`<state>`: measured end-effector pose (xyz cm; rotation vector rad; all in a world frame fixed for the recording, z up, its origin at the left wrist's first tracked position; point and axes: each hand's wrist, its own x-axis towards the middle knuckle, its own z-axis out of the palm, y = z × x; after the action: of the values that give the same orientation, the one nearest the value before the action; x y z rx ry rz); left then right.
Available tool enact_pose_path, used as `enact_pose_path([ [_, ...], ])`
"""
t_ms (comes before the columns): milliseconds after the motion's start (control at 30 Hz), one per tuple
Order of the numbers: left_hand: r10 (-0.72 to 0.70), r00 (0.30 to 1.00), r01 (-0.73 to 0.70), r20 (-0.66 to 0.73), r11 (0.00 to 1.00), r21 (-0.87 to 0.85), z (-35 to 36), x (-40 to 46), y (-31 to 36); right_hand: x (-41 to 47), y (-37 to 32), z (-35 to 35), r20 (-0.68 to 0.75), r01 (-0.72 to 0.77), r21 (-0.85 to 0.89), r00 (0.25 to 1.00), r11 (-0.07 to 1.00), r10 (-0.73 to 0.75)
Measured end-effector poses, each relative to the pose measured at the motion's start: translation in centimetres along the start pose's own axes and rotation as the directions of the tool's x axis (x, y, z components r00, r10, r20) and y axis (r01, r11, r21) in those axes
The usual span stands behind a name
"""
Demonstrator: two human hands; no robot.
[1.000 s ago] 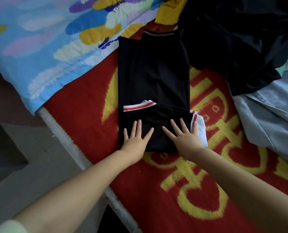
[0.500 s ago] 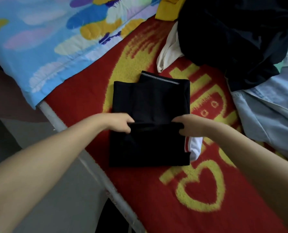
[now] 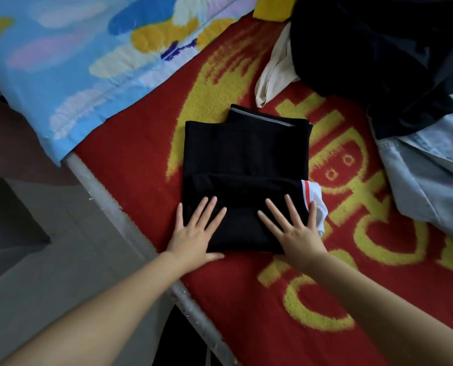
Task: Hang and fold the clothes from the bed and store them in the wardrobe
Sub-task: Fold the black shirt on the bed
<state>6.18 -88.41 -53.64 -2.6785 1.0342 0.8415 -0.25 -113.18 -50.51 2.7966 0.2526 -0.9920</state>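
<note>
A black garment [image 3: 243,154], folded into a compact rectangle, lies on the red and yellow blanket [image 3: 246,299] that covers the bed. A white cuff with a red stripe [image 3: 313,200] sticks out at its right side. My left hand [image 3: 195,233] lies flat with spread fingers on the near left corner of the fold. My right hand [image 3: 296,231] presses flat on the near right part, its fingers straight. Neither hand grips anything.
A dark garment heap [image 3: 378,48] lies at the far right, with a cream cloth [image 3: 275,72] and a yellow one [image 3: 275,6] beside it. Pale denim [image 3: 426,175] lies to the right. A feather-print quilt [image 3: 88,54] covers the far left. The bed's metal edge rail [image 3: 119,212] runs diagonally; floor lies left.
The far half of the black garment was folded toward me, making it shorter. Both hands held the fold half a second ago and now lie flat on its near part.
</note>
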Motion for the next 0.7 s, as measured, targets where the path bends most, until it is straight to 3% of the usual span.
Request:
enact_pose_path([
  [133, 0.027, 0.998, -0.031, 0.062, 0.997, 0.076, -2.3, 1.1, 0.4, 0.6, -0.4, -1.4, 0.058, -0.013, 0.010, 0.998, 1.000, 0.013],
  [200, 0.044, 0.986, -0.055, 0.160, 0.997, 0.063, -3.9, 0.3, 0.8, -0.2, -0.6, -2.6, 0.153, 0.014, 0.036, 0.988, 0.999, -0.019],
  [233, 0.065, 0.964, -0.065, 0.259, 0.998, -0.007, -4.8, -0.3, 0.7, -0.7, -0.6, -3.5, 0.227, 0.041, 0.054, 0.972, 0.998, -0.053],
  [300, 0.190, 0.860, -0.040, 0.474, 0.950, -0.308, -7.0, -1.4, -0.3, -1.8, -0.2, -5.4, 0.394, 0.120, 0.142, 0.903, 0.982, -0.168],
  [367, 0.315, 0.782, 0.029, 0.538, 0.844, -0.536, -9.6, -1.6, -1.9, -2.6, 1.1, -7.8, 0.456, 0.150, 0.324, 0.841, 0.934, -0.293],
  [467, 0.255, 0.872, 0.118, 0.418, 0.718, -0.686, -13.7, 0.6, -4.8, -0.8, 4.8, -12.0, 0.350, 0.125, 0.451, 0.886, 0.884, -0.304],
  [567, 0.064, 0.948, 0.205, 0.313, 0.627, -0.751, -15.5, 5.0, -7.5, 3.6, 8.1, -13.9, 0.111, 0.032, 0.435, 0.990, 0.900, -0.089],
  [633, -0.050, 0.954, 0.255, 0.294, 0.647, -0.719, -15.4, 8.2, -8.8, 6.4, 9.0, -13.6, -0.008, -0.049, 0.496, 0.998, 0.867, 0.062],
  [700, -0.167, 0.944, 0.308, 0.284, 0.748, -0.587, -14.6, 10.6, -9.1, 8.1, 8.6, -12.2, 0.010, -0.135, 0.507, 0.988, 0.851, 0.151],
])
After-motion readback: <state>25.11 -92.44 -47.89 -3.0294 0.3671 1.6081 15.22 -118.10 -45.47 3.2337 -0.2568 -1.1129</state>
